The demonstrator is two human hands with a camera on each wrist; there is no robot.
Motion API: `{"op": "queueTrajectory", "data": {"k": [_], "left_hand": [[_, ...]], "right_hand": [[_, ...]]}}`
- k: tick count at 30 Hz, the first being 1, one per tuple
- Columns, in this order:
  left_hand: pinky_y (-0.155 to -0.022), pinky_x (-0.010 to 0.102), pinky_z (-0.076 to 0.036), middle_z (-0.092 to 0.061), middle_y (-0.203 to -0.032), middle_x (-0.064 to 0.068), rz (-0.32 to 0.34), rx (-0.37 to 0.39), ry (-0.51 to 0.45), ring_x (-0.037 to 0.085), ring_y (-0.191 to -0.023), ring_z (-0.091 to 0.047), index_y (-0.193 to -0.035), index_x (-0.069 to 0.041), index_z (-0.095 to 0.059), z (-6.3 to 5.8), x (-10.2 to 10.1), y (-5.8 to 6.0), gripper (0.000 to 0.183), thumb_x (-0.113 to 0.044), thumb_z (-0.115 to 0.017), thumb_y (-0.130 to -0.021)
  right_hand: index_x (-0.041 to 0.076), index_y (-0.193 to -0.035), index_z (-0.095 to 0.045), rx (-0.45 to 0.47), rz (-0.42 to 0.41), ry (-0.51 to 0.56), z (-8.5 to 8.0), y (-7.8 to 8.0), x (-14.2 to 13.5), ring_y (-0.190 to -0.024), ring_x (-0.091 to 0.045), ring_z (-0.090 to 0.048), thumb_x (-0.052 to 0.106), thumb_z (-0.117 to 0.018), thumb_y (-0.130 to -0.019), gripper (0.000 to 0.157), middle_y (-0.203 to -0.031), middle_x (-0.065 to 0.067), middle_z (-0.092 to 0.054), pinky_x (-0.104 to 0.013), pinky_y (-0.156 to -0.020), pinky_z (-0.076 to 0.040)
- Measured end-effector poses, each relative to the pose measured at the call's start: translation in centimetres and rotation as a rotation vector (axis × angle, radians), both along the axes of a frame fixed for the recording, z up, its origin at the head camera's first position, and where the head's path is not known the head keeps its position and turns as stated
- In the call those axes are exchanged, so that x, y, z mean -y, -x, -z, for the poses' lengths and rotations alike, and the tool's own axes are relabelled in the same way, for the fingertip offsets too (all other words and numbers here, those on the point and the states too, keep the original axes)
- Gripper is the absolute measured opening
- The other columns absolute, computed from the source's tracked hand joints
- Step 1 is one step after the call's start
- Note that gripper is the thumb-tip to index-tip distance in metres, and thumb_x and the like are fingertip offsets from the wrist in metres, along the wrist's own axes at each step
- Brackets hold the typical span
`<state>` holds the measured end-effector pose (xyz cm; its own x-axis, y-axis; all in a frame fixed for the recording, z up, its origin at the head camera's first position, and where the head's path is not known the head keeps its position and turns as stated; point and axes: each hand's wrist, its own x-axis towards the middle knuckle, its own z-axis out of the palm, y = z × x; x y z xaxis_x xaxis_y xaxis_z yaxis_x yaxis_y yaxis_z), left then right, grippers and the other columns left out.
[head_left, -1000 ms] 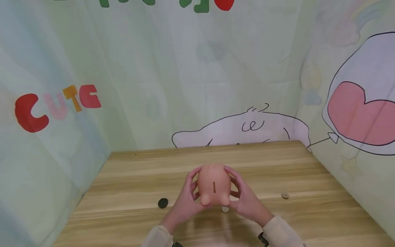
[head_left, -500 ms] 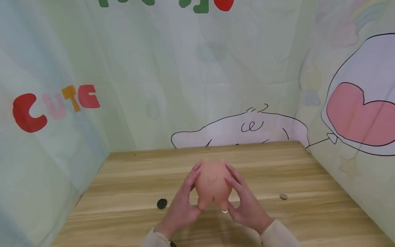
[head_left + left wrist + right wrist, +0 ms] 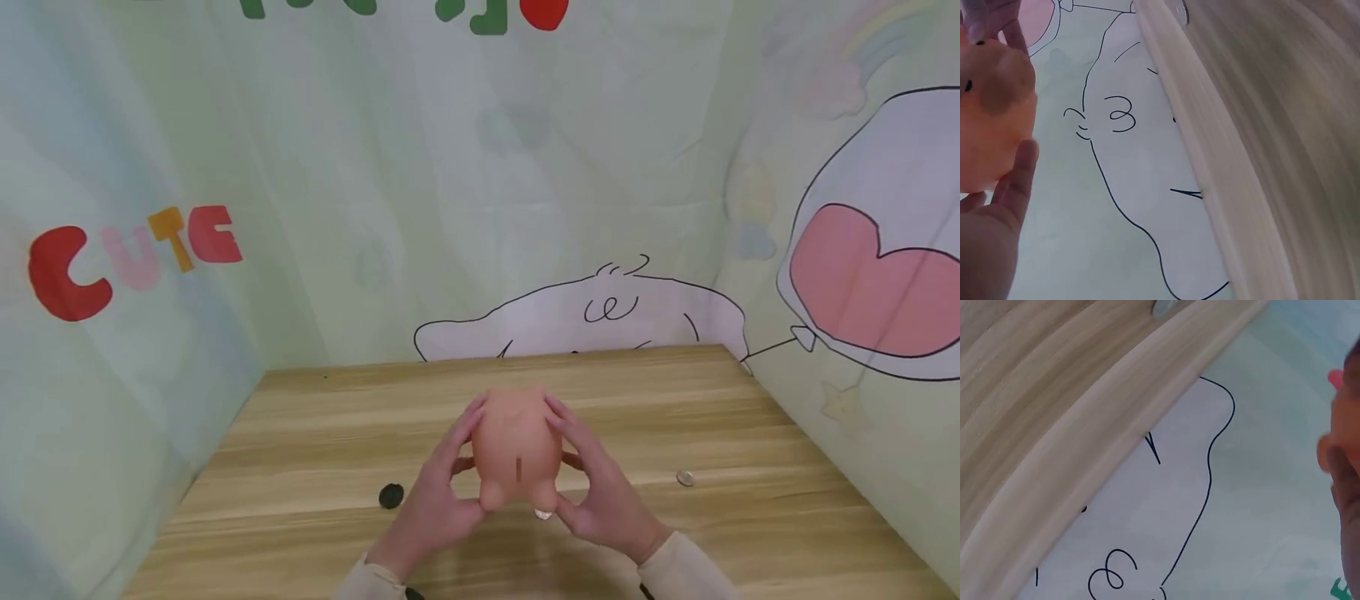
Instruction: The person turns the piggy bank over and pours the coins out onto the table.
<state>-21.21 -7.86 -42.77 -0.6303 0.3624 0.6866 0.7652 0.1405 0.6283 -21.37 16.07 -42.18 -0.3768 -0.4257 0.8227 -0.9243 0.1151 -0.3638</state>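
Between both hands, a pink pig-shaped piggy bank (image 3: 517, 433) is held up over the wooden table, its coin slot facing the head camera. My left hand (image 3: 437, 508) grips its left side, thumb low and fingers up along the body. On the opposite side my right hand (image 3: 606, 508) grips it the same way. Part of a silver coin (image 3: 543, 514) shows just below the piggy bank's right ear. The left wrist view catches dark eye spots on the piggy bank (image 3: 997, 125); only its edge (image 3: 1325, 453) appears in the right wrist view.
A black round disc (image 3: 391, 496) lies on the wooden table (image 3: 315, 433) left of the left hand. Farther right lies another silver coin (image 3: 686, 478). Printed cloth walls (image 3: 420, 208) enclose the table's back and sides.
The piggy bank has tipped so its slot dropped low, then partly tipped back, bringing the slot up again. Both hands have kept their grip throughout.
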Motion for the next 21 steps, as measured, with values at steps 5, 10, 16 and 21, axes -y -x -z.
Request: {"op": "queueTrajectory", "data": {"k": [5,10,16,21], "left_hand": [[-0.081,0.034,-0.056,-0.040,-0.152,-0.001,-0.022,0.303,-0.003,0.026,-0.117,-0.055,-0.157,-0.020,-0.029,0.0,0.4,-0.3,0.099,-0.015,-0.087,-0.078],[-0.078,0.032,-0.055,-0.046,-0.144,0.000,0.003,0.550,-0.022,0.027,-0.106,-0.055,-0.156,-0.021,-0.030,-0.4,0.7,0.0,0.088,-0.023,-0.081,-0.085],[-0.069,0.035,-0.056,-0.053,-0.131,0.011,-0.024,0.723,-0.003,0.024,-0.085,-0.059,-0.152,-0.013,-0.037,-0.3,0.5,0.6,0.071,-0.032,-0.072,-0.093],[-0.061,0.035,-0.052,-0.059,-0.099,0.009,-0.184,0.700,0.128,0.026,-0.068,-0.058,-0.144,-0.009,-0.048,-0.7,-0.1,0.9,0.062,-0.051,-0.055,-0.099]], "right_hand": [[0.002,-0.152,-0.031,0.398,0.019,-0.003,0.0,-0.1,-0.4,-0.124,-0.030,-0.052,-0.007,-0.082,-0.075,0.092,-0.153,-0.019,-0.036,-0.040,-0.079,-0.058],[0.012,-0.151,-0.038,0.716,0.068,0.043,-0.2,0.4,-0.3,-0.108,-0.033,-0.061,0.010,-0.075,-0.089,0.073,-0.146,-0.017,-0.046,-0.038,-0.073,-0.058],[0.005,-0.145,-0.044,0.929,0.097,0.022,-0.2,0.8,0.1,-0.079,-0.030,-0.066,0.027,-0.053,-0.104,0.047,-0.119,-0.023,-0.061,-0.043,-0.057,-0.058],[-0.002,-0.145,-0.042,1.006,0.062,-0.005,0.1,0.9,0.1,-0.068,-0.032,-0.064,0.032,-0.043,-0.108,0.050,-0.093,-0.015,-0.065,-0.041,-0.051,-0.056]]}}
